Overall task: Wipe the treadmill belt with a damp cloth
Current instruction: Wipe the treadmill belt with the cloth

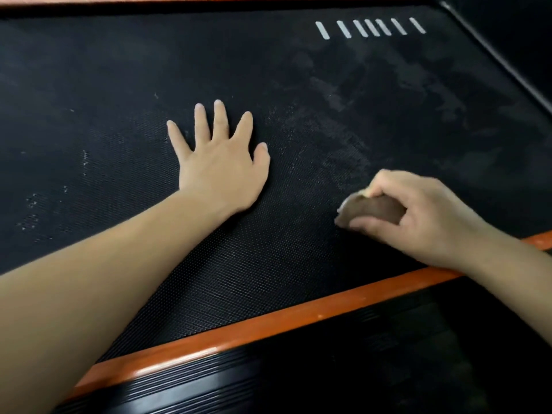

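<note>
Black dimpled rubber fills nearly the whole view: the belt (pixel 125 85), reaching down to the orange trim (pixel 268 325) nearest me. My left hand (pixel 219 174) lies flat on the belt near its middle, palm down, with the fingers (pixel 220 118) straight and spread, gripping nothing. My right hand (pixel 424 218) is to the right of it and closer to the trim, its wrist crossing above the orange strip. Its fingers are curled round the cloth (pixel 372 211), a brownish wad bunched small, and the thumb (pixel 366 226) is tucked along the wad's near side. The cloth's left end pokes out of my grip and sits on the belt. That hand is a little blurred. Beyond the cloth, up and to the right, the belt carries pale grey smears (pixel 337 135) that spread toward the far right corner. A row of short white stripes (pixel 370 27) is printed near the belt's far edge. On the left side, well away from both hands, a few white specks (pixel 33 209) dot the surface. Below the trim runs a black ribbed rail (pixel 298 375).
</note>
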Action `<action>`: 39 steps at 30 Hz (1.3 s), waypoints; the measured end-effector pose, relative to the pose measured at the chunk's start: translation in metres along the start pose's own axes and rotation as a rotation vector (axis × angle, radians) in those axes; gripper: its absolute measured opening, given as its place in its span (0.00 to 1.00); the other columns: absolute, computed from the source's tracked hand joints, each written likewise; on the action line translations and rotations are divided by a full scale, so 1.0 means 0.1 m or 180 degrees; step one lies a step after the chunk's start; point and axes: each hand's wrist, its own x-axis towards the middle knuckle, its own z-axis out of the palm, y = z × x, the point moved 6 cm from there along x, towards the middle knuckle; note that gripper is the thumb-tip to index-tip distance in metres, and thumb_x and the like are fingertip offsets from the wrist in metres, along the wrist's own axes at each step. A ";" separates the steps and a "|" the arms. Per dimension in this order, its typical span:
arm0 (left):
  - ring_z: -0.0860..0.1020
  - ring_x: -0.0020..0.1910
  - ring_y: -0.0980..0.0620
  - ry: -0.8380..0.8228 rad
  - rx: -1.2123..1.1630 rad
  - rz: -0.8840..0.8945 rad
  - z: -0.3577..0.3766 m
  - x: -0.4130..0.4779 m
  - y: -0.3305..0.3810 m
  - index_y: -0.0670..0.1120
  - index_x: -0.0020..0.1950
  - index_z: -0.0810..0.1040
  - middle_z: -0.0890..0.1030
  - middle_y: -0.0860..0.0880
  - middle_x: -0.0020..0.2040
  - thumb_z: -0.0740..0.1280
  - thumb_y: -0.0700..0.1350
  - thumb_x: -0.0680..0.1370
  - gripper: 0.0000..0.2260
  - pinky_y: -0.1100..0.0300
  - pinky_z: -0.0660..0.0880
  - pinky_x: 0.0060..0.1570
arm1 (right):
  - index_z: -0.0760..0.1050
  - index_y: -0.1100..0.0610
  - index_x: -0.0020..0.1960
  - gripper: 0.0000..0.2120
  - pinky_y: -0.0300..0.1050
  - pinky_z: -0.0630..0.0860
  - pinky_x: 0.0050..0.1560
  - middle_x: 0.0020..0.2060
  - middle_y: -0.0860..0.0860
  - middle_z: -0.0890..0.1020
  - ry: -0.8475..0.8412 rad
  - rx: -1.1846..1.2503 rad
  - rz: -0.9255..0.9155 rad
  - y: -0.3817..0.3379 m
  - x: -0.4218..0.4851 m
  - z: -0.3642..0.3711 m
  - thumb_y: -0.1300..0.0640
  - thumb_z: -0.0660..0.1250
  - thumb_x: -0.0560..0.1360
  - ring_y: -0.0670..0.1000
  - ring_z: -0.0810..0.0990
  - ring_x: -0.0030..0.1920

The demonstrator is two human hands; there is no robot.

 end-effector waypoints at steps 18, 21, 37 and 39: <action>0.41 0.82 0.43 0.0013 0.0149 -0.0006 0.03 -0.03 0.00 0.57 0.83 0.50 0.46 0.46 0.84 0.43 0.63 0.82 0.29 0.34 0.38 0.77 | 0.69 0.52 0.51 0.13 0.47 0.66 0.44 0.44 0.49 0.76 0.0947 -0.0376 0.1005 0.70 1.49 -0.34 0.44 0.68 0.77 0.56 0.75 0.48; 0.40 0.82 0.43 -0.0025 0.0181 -0.0006 0.02 -0.03 0.01 0.57 0.83 0.48 0.45 0.46 0.84 0.43 0.63 0.82 0.29 0.34 0.38 0.77 | 0.70 0.53 0.49 0.13 0.48 0.68 0.40 0.39 0.45 0.75 0.0590 -0.0234 0.0616 0.39 1.35 -0.16 0.44 0.69 0.77 0.50 0.74 0.40; 0.41 0.83 0.43 -0.0025 0.0171 -0.0073 0.02 -0.03 0.01 0.58 0.83 0.49 0.46 0.46 0.84 0.43 0.64 0.81 0.30 0.34 0.39 0.77 | 0.72 0.52 0.49 0.14 0.45 0.70 0.39 0.38 0.45 0.76 0.0168 -0.0075 -0.0021 0.30 1.55 -0.03 0.43 0.70 0.75 0.45 0.74 0.39; 0.41 0.82 0.42 -0.0061 0.0208 -0.0062 0.02 -0.02 0.02 0.57 0.83 0.48 0.45 0.45 0.84 0.43 0.63 0.82 0.29 0.33 0.38 0.77 | 0.72 0.52 0.51 0.14 0.47 0.71 0.43 0.40 0.48 0.77 0.0400 -0.0325 0.0150 0.41 1.70 -0.13 0.43 0.69 0.75 0.52 0.76 0.42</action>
